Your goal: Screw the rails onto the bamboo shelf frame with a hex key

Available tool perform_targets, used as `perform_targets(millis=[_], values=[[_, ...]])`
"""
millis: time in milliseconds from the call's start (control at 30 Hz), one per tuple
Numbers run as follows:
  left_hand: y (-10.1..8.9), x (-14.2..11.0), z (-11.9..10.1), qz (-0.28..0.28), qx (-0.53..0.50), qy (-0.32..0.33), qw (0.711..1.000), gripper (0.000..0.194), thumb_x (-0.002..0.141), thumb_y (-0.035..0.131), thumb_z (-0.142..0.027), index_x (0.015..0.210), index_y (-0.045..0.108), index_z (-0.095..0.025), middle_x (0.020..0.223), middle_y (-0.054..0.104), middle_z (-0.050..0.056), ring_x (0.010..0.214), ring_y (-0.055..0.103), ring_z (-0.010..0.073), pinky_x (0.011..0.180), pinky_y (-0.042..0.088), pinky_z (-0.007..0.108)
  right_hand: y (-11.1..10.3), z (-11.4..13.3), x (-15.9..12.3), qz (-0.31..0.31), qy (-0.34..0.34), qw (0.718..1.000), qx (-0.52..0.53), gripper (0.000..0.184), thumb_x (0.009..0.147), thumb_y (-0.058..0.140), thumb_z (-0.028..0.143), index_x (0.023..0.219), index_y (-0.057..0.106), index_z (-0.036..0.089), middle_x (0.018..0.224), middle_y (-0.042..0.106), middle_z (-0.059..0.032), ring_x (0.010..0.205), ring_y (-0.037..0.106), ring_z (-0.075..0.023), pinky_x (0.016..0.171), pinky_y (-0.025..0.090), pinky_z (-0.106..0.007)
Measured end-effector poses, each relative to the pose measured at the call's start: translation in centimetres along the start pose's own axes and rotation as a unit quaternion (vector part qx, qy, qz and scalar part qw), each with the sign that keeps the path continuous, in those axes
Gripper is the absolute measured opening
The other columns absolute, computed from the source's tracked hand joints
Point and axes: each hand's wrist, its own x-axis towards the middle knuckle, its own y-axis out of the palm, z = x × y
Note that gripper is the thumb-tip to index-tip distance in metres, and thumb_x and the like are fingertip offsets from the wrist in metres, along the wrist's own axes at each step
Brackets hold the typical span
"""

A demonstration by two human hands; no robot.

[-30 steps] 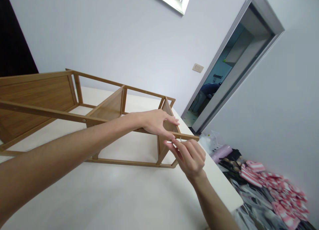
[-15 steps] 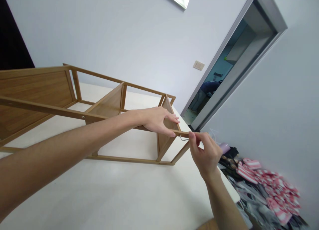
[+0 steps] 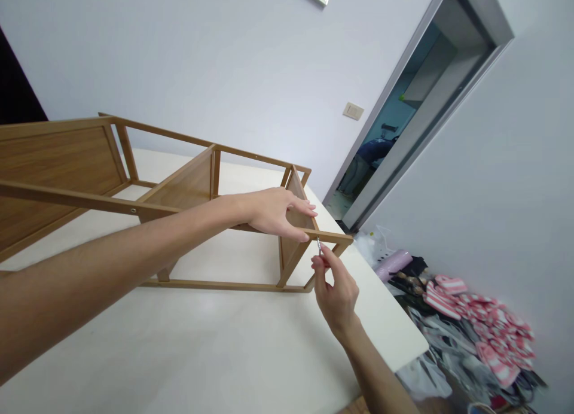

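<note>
A bamboo shelf frame (image 3: 188,183) lies on its side on a white table (image 3: 224,354). My left hand (image 3: 275,213) grips the near top rail close to the end panel, fingers wrapped over the rail. My right hand (image 3: 334,288) is just below that rail's end, thumb and fingers pinched on a small metal tool or screw (image 3: 318,244) that points up into the underside of the rail.
An open doorway (image 3: 403,115) is at the right, with a light switch (image 3: 353,110) beside it. Pink-and-white striped items (image 3: 475,330) and bags lie on the floor past the table's right edge. A framed picture hangs high on the wall.
My right hand has swung from the right of the rail's end to underneath it, turning the small metal piece. My left hand keeps its hold on the rail.
</note>
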Motion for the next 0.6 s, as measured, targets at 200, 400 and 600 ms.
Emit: perform_targets(millis=[200, 400, 600], values=[[0.1, 0.0, 0.0, -0.001, -0.002, 0.005, 1.000, 0.069, 0.084, 0.070, -0.061, 0.147, 0.064, -0.033, 0.165, 0.048, -0.003, 0.151, 0.050, 0.0262, 0.129, 0.031, 0.036, 0.7, 1.0, 0.8, 0.033, -0.059, 0.997, 0.045, 0.032, 0.099, 0.071, 0.012, 0.128, 0.062, 0.020, 0.094, 0.080, -0.0047, 0.078, 0.077, -0.0150, 0.074, 0.064, -0.025], [0.2, 0.1, 0.1, -0.005, -0.005, 0.014, 1.000, 0.068, 0.084, 0.072, -0.059, 0.145, 0.067, -0.030, 0.164, 0.048, -0.001, 0.152, 0.048, 0.0256, 0.130, 0.030, 0.035, 0.1, 0.8, 3.2, 0.072, -0.126, 0.989, 0.036, 0.029, 0.098, 0.070, 0.010, 0.126, 0.063, 0.016, 0.088, 0.079, -0.0037, 0.073, 0.074, -0.0143, 0.069, 0.059, -0.027], [0.3, 0.1, 0.7, -0.014, -0.014, 0.030, 0.999, 0.070, 0.086, 0.069, -0.068, 0.145, 0.066, -0.030, 0.164, 0.049, -0.001, 0.151, 0.049, 0.0252, 0.128, 0.032, 0.032, -0.5, 0.4, 5.4, 0.024, -0.217, 0.975, -0.046, 0.027, 0.094, 0.080, 0.017, 0.116, 0.066, 0.017, 0.069, 0.072, 0.0022, 0.057, 0.056, -0.0112, 0.057, 0.042, -0.031]])
